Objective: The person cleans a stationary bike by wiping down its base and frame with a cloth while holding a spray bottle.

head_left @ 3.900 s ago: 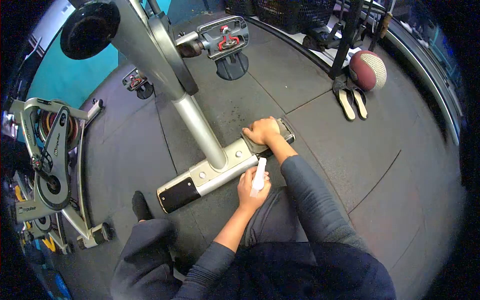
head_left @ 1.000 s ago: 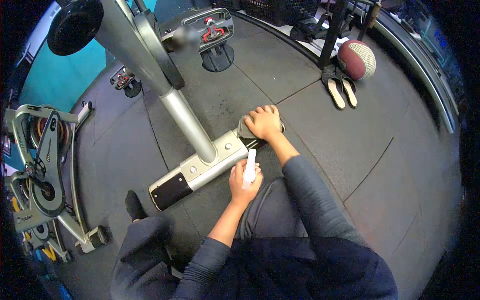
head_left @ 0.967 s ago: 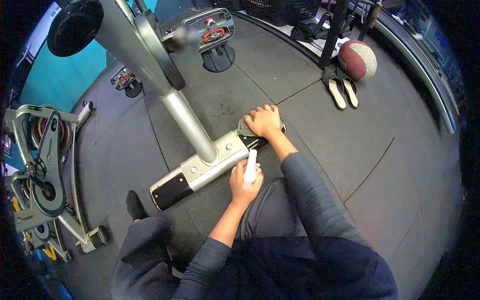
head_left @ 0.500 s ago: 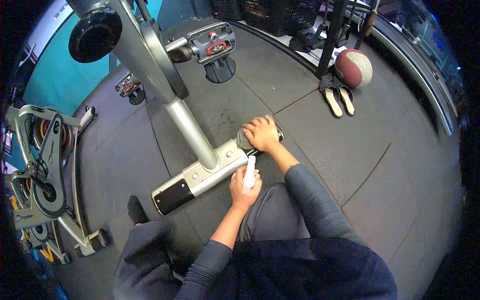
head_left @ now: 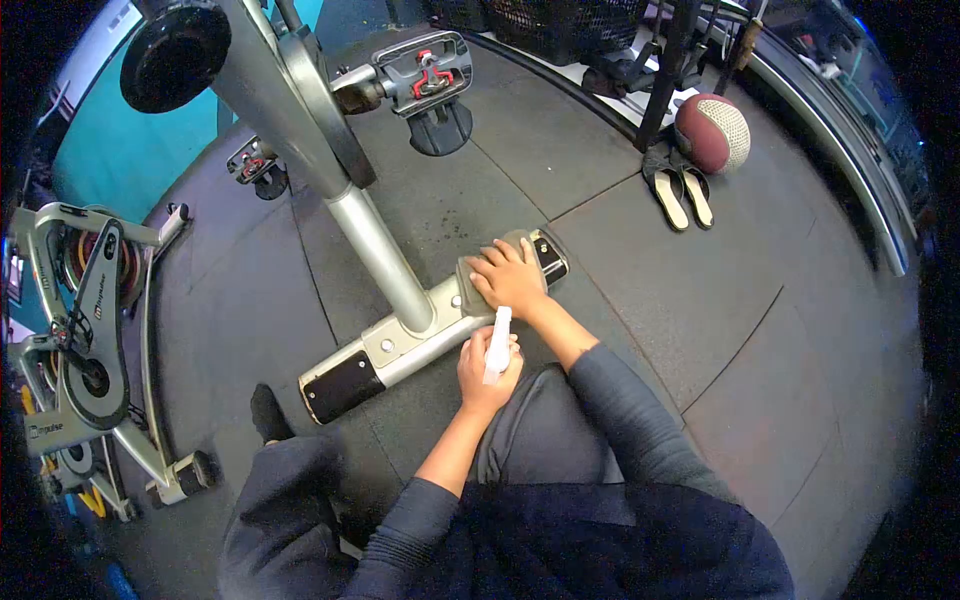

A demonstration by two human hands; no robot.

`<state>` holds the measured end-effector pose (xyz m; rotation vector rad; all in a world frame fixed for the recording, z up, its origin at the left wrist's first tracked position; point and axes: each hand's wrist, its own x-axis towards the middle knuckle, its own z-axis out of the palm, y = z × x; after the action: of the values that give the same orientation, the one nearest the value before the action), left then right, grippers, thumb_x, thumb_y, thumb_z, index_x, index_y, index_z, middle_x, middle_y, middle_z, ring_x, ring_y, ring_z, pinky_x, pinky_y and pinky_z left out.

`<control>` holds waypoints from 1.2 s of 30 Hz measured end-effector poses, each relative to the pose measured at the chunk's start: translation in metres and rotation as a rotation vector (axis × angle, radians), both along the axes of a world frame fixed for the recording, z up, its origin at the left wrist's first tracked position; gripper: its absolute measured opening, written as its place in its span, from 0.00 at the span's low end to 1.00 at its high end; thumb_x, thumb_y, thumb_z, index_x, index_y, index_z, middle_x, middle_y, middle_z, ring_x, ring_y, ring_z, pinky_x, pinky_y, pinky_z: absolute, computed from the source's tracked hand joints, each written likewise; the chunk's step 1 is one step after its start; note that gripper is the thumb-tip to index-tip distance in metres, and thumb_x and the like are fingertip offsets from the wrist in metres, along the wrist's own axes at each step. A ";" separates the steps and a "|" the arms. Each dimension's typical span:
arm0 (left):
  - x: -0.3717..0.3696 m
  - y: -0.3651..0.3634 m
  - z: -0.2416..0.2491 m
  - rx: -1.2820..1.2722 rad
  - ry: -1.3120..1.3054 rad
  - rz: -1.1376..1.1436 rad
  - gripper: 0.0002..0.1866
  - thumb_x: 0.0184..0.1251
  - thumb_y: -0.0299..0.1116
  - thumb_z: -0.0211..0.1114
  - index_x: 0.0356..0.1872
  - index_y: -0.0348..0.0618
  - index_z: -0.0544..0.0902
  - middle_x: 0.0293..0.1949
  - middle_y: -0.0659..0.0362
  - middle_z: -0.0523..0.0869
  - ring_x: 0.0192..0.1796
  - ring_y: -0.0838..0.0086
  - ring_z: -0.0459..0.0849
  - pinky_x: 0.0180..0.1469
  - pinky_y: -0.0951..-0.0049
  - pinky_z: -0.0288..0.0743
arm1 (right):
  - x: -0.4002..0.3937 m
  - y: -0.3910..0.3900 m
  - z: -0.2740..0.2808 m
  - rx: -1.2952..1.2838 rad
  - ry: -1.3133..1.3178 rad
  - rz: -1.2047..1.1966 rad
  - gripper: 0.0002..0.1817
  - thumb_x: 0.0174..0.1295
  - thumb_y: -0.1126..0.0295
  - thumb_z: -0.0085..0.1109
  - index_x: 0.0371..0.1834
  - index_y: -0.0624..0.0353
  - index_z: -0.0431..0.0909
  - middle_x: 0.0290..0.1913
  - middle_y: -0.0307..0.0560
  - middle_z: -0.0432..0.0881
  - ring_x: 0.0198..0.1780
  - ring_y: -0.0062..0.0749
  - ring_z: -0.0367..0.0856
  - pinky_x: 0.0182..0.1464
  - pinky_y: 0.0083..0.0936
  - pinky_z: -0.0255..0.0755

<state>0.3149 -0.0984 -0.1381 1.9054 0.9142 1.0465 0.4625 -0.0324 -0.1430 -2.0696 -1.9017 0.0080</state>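
My left hand [head_left: 487,378] is wrapped round a white spray bottle [head_left: 499,347], held upright above my knee; the bottle's lower part is hidden by the palm. Under my right hand [head_left: 510,280] lies a grey cloth [head_left: 475,292], pressed onto the silver foot bar of an exercise bike [head_left: 415,362]. The fingers of that hand are spread over the cloth, near the bar's black end cap [head_left: 550,256]. The bike's slanted post [head_left: 375,250] rises from the bar, away to the upper left.
Above the bar hang the bike's pedals [head_left: 425,80]. A second exercise bike [head_left: 95,340] stands at the left. On the dark mat floor [head_left: 740,300] at the right are black shoes [head_left: 668,195] and a maroon and cream ball [head_left: 712,135], beside a black rack [head_left: 665,85].
My right hand and the cloth have slid left along the foot bar, uncovering its black end cap. My left hand keeps the spray bottle in nearly the same place.
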 end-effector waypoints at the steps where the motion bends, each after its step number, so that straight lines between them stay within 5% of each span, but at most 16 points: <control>1: 0.001 0.001 -0.001 0.054 0.006 0.004 0.16 0.51 0.27 0.64 0.42 0.40 0.72 0.33 0.57 0.86 0.37 0.63 0.84 0.45 0.64 0.75 | -0.003 0.011 0.011 0.005 0.008 0.002 0.23 0.67 0.50 0.36 0.59 0.39 0.74 0.64 0.43 0.71 0.70 0.40 0.60 0.70 0.57 0.40; 3: 0.002 0.002 -0.002 0.112 0.018 0.009 0.15 0.52 0.24 0.62 0.42 0.37 0.72 0.31 0.55 0.85 0.35 0.66 0.85 0.43 0.67 0.77 | -0.006 0.028 0.029 -0.308 -0.019 -0.078 0.23 0.67 0.50 0.34 0.51 0.41 0.81 0.55 0.43 0.79 0.64 0.40 0.68 0.68 0.56 0.44; 4: 0.002 0.002 -0.002 0.109 0.003 0.009 0.15 0.52 0.24 0.62 0.42 0.37 0.72 0.31 0.55 0.85 0.36 0.66 0.85 0.43 0.67 0.77 | -0.006 0.035 0.025 -0.256 -0.016 -0.094 0.25 0.66 0.50 0.33 0.44 0.43 0.85 0.49 0.44 0.82 0.58 0.39 0.73 0.66 0.54 0.47; 11: 0.004 0.001 0.002 0.113 0.051 0.040 0.14 0.53 0.26 0.62 0.41 0.38 0.72 0.30 0.55 0.85 0.36 0.65 0.86 0.44 0.66 0.77 | -0.005 0.047 0.028 -0.493 0.005 -0.097 0.26 0.66 0.50 0.32 0.45 0.45 0.84 0.49 0.43 0.82 0.56 0.38 0.74 0.65 0.48 0.51; 13: 0.003 0.003 0.001 0.121 0.039 0.041 0.13 0.53 0.26 0.63 0.40 0.39 0.72 0.30 0.56 0.85 0.36 0.65 0.86 0.43 0.66 0.77 | -0.006 0.032 0.025 -0.198 -0.014 -0.008 0.25 0.66 0.50 0.34 0.47 0.46 0.83 0.52 0.43 0.81 0.57 0.37 0.74 0.65 0.45 0.53; 15: 0.003 0.002 0.000 0.121 0.017 0.030 0.13 0.54 0.27 0.63 0.39 0.40 0.72 0.32 0.56 0.85 0.36 0.65 0.85 0.43 0.66 0.77 | -0.006 0.017 0.024 -0.236 -0.020 0.020 0.23 0.67 0.51 0.36 0.53 0.46 0.79 0.58 0.42 0.77 0.62 0.37 0.70 0.66 0.45 0.51; 18: 0.002 0.003 0.000 0.117 0.057 0.018 0.12 0.54 0.27 0.63 0.39 0.40 0.72 0.33 0.56 0.85 0.37 0.65 0.85 0.43 0.66 0.77 | -0.003 -0.008 -0.005 0.056 -0.051 0.088 0.26 0.68 0.49 0.37 0.68 0.41 0.63 0.70 0.40 0.62 0.72 0.35 0.55 0.72 0.45 0.40; 25: 0.002 -0.001 0.003 0.101 0.042 0.022 0.14 0.55 0.28 0.64 0.42 0.39 0.72 0.33 0.56 0.85 0.38 0.66 0.85 0.44 0.67 0.77 | 0.012 -0.039 -0.007 0.129 0.025 0.018 0.28 0.67 0.48 0.41 0.68 0.44 0.63 0.72 0.42 0.58 0.74 0.38 0.51 0.72 0.46 0.40; 27: 0.003 0.000 0.000 0.064 -0.003 0.036 0.17 0.49 0.29 0.66 0.41 0.43 0.73 0.34 0.60 0.86 0.38 0.61 0.82 0.46 0.61 0.73 | 0.016 -0.022 -0.007 0.182 0.051 -0.041 0.28 0.66 0.46 0.42 0.66 0.44 0.67 0.70 0.43 0.62 0.73 0.39 0.54 0.72 0.48 0.41; 31: 0.002 0.003 -0.005 0.118 0.035 0.012 0.15 0.54 0.26 0.63 0.43 0.38 0.72 0.32 0.55 0.85 0.37 0.67 0.86 0.43 0.67 0.78 | 0.035 0.012 0.004 0.163 0.021 -0.179 0.26 0.62 0.44 0.44 0.51 0.49 0.79 0.58 0.47 0.75 0.66 0.42 0.65 0.67 0.52 0.49; 33: 0.002 0.002 -0.003 0.133 0.024 0.017 0.15 0.54 0.25 0.62 0.44 0.38 0.72 0.31 0.55 0.85 0.36 0.67 0.86 0.42 0.67 0.78 | 0.047 0.024 0.016 -0.157 0.027 -0.190 0.26 0.62 0.43 0.42 0.46 0.49 0.83 0.52 0.46 0.80 0.62 0.41 0.70 0.63 0.52 0.56; 36: 0.002 0.001 0.002 0.156 0.062 0.030 0.16 0.53 0.25 0.62 0.44 0.37 0.72 0.30 0.55 0.85 0.35 0.68 0.86 0.42 0.68 0.78 | 0.059 0.039 0.021 -0.216 0.059 -0.192 0.27 0.60 0.42 0.42 0.42 0.48 0.85 0.44 0.48 0.83 0.55 0.40 0.76 0.59 0.45 0.64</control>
<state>0.3171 -0.0976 -0.1362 2.0680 0.9224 1.1098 0.5220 0.0062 -0.1223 -2.3580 -1.7258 0.2368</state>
